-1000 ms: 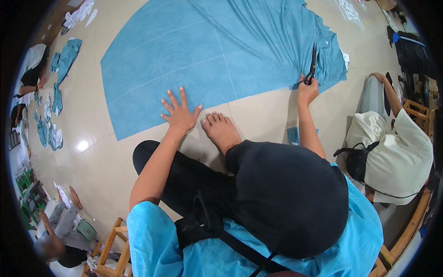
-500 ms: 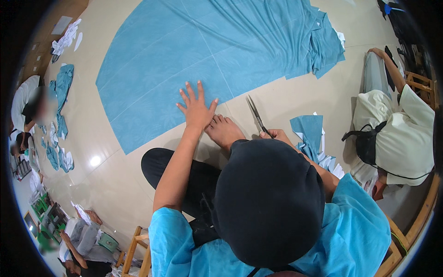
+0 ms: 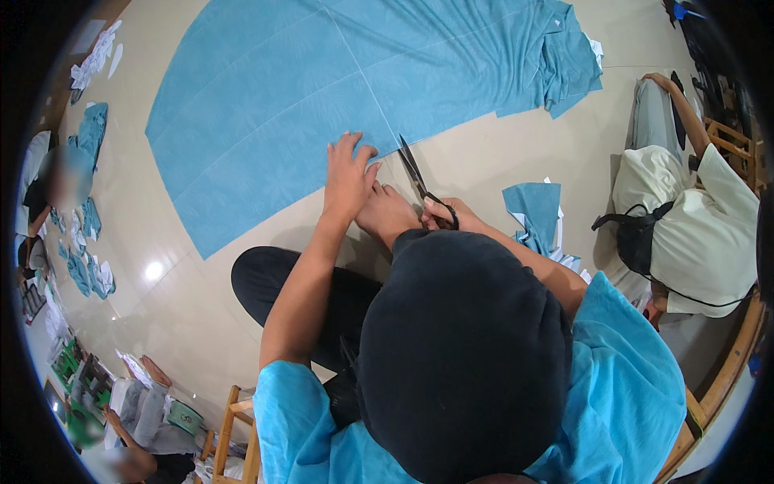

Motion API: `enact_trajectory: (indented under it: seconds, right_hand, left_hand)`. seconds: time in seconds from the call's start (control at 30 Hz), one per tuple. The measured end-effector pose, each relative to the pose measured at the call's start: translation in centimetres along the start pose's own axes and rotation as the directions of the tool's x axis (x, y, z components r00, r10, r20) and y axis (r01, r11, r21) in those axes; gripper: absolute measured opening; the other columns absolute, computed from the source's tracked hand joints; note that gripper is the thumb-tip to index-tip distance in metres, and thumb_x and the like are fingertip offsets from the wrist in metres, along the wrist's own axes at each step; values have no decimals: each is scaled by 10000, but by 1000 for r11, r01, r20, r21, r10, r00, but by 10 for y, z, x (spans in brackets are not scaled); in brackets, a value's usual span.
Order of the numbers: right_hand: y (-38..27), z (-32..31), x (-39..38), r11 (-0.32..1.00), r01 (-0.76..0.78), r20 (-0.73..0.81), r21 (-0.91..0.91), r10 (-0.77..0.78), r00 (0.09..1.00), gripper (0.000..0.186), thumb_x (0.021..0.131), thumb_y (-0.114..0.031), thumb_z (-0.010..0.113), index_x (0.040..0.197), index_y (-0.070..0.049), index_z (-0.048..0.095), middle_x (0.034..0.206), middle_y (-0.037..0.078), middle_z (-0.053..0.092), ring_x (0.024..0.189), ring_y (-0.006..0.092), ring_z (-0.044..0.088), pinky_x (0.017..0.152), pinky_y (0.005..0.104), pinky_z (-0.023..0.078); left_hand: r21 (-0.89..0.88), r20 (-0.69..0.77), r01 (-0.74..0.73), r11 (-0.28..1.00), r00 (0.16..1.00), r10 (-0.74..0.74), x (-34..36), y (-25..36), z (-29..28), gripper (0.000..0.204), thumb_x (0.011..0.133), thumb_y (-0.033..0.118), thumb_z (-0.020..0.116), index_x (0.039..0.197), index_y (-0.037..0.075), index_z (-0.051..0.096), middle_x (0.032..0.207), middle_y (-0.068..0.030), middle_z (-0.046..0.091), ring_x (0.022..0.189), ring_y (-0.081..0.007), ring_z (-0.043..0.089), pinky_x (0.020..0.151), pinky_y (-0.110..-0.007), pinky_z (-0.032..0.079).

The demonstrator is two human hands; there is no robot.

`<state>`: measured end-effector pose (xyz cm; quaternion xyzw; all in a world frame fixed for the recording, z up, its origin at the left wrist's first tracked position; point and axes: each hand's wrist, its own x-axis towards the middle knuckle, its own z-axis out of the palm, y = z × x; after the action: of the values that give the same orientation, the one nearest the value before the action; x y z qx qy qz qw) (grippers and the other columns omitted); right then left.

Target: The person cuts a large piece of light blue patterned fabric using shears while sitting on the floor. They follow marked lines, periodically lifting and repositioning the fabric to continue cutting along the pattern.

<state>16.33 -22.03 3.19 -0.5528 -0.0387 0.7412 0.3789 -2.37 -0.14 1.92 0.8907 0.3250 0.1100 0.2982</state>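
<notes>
A large sheet of blue cloth [image 3: 274,113] lies on the floor, crossed by thin pale lines. My left hand [image 3: 347,179] rests at its near edge beside my bare foot [image 3: 385,211], with fingers bent and apart. My right hand [image 3: 443,213] is closed round the handles of dark metal scissors [image 3: 414,168]. The blades point away from me, slightly parted, with their tips at the cloth's near edge, close to where one pale line meets it. Whether the cloth lies between the blades is too small to tell.
Blue and white cloth scraps [image 3: 536,214] lie to my right, and more scraps [image 3: 89,234] at the far left. A person in a pale top [image 3: 701,226] sits on the right. Other people are at the left rim. A wooden stool [image 3: 238,427] stands at the lower left.
My right hand has brought the scissors forward and left to the cloth's edge. The fingers of my left hand, spread flat before, have bent.
</notes>
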Motion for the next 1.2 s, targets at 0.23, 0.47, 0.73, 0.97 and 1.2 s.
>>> enact_trajectory:
  seconds: [0.23,0.47,0.73,0.97,1.2]
  right_hand:
    - [12,10,13,959,108,-242,-263,-174,955,562,950,-559,889,788,-63,680,674,29,674,598,105,614,564,292,473]
    - [14,15,11,950,107,-265,-295,-189,946,570,937,-571,897,799,-56,697,679,25,667,596,112,599,551,293,451]
    - [1,11,1,1000,10,-75,-26,-12,997,529,1017,-571,812,922,-57,731,758,2,666,671,94,605,625,256,454]
    - [2,18,14,1000,5,-115,-3,-5,993,527,1001,-563,838,898,-61,715,730,3,674,609,97,601,564,244,438]
    - [7,22,18,974,81,-275,-213,-139,951,552,941,-560,899,803,-72,681,682,38,676,581,101,609,535,262,453]
  left_hand:
    - [9,-29,-19,1000,999,19,-3,-2,2,279,1013,187,764,1266,86,701,1557,-220,559,1530,-495,462,1288,-692,305]
    - [-11,-52,15,1000,999,-16,-2,1,3,281,1008,181,768,1266,83,713,1551,-217,563,1525,-474,473,1288,-669,315]
    - [11,-117,-138,990,983,138,8,-3,7,179,961,166,800,1098,62,751,1360,-156,670,1310,-397,598,1214,-605,412]
    - [94,-152,-207,974,964,219,15,-5,20,125,980,140,766,1074,70,726,1248,-97,693,1201,-355,643,1186,-604,464]
    - [74,-133,-207,976,968,215,10,-5,20,136,991,145,760,1102,76,725,1246,-97,689,1213,-344,646,1213,-632,452]
